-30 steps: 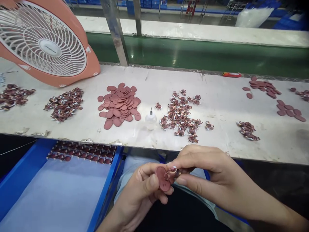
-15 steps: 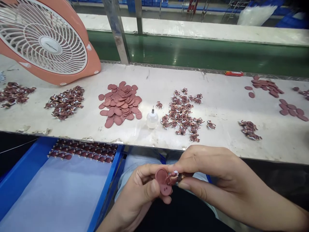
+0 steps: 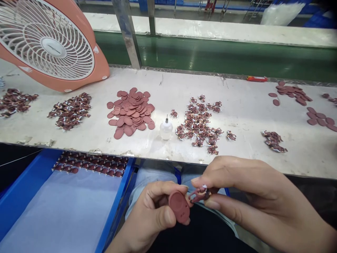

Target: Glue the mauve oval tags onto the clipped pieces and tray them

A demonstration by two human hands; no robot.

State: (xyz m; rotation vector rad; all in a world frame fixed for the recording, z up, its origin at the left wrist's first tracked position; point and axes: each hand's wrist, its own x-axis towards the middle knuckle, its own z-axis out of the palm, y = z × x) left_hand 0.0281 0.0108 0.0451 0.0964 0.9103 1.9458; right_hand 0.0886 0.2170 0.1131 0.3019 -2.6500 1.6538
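Note:
Between the thumb and fingers of my left hand (image 3: 151, 212) is a reddish-brown oval base (image 3: 179, 207) with small holes, its face tilted up. My right hand (image 3: 244, 196) pinches a small brown figurine (image 3: 200, 194) with a white top and thin legs. The figurine's legs point at the base, very close to its right edge; whether they touch I cannot tell. On the table beyond lie a pile of oval bases (image 3: 131, 112), a pile of figurines (image 3: 200, 123) and a small clear bottle (image 3: 166, 129) with a thin needle tip.
An orange fan (image 3: 55, 45) stands at the back left. A blue tray (image 3: 105, 225) at lower left holds rows of assembled figurines (image 3: 92, 163) on a white sheet. More bases (image 3: 293, 92) and figurines (image 3: 273, 141) lie to the right, by a red object (image 3: 256, 79). Behind runs a green belt (image 3: 210, 56).
My right hand has drawn the figurine slightly right, off the front of the base. The base in my left hand has turned, so its face and holes show more fully.

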